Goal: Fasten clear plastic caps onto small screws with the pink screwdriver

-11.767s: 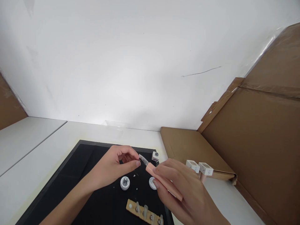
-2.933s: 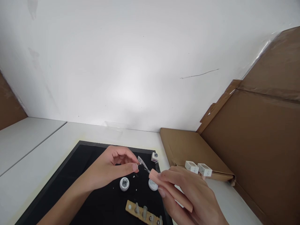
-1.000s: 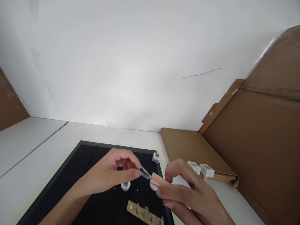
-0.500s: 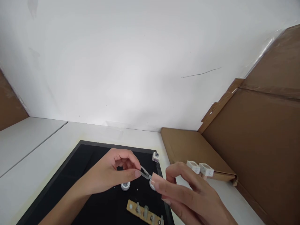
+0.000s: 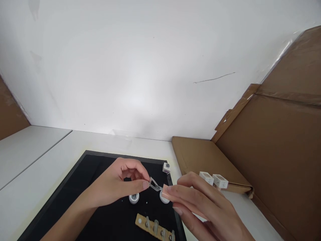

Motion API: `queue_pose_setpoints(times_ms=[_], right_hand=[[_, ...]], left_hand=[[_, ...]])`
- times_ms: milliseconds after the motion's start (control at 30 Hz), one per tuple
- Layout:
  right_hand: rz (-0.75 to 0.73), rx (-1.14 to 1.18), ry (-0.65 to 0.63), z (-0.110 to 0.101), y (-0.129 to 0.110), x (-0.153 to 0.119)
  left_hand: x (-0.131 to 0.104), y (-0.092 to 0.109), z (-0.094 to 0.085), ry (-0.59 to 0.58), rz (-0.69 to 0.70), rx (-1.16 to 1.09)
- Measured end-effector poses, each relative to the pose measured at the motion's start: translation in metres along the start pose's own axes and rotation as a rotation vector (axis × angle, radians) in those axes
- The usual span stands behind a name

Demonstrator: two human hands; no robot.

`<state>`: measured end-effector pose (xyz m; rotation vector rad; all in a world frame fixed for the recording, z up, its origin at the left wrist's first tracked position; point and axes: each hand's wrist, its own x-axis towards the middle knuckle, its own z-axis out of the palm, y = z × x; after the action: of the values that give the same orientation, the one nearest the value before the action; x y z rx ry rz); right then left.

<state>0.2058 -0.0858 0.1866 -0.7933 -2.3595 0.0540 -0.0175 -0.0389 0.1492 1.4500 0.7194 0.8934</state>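
Observation:
Between thumb and forefinger, my left hand (image 5: 125, 184) pinches one end of a small clear plastic piece (image 5: 154, 184) with a dark slot in it. My right hand (image 5: 205, 204) is at the piece's other end, its fingertips closed on a small pinkish item (image 5: 166, 190) that touches or nearly touches the clear piece. Below the hands are two small round white containers, one (image 5: 134, 198) with grey contents and one (image 5: 164, 198) partly hidden by the right fingertips. A tan strip (image 5: 150, 227) with several upright clear pieces lies nearer the camera.
A black mat (image 5: 110, 217) covers the white table (image 5: 100, 139). On its far right corner sits a small white box (image 5: 166, 168). Two more white boxes (image 5: 206, 178) (image 5: 220, 181) stand by a flat cardboard box (image 5: 195, 152). Cardboard (image 5: 281, 144) rises at the right.
My right fingers have shifted slightly, showing more of the round white container beneath them. The clear piece has turned a little, and its opening shows wider.

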Motion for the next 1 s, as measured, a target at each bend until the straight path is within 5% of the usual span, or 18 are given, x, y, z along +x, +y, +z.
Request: queue_pose_setpoints(times_ms=[1000], right_hand=[[-0.013,-0.012,0.002,0.0004,0.0017,-0.0039]], left_hand=[[0.0001,-0.001,0.0015,0.011,-0.007,-0.162]])
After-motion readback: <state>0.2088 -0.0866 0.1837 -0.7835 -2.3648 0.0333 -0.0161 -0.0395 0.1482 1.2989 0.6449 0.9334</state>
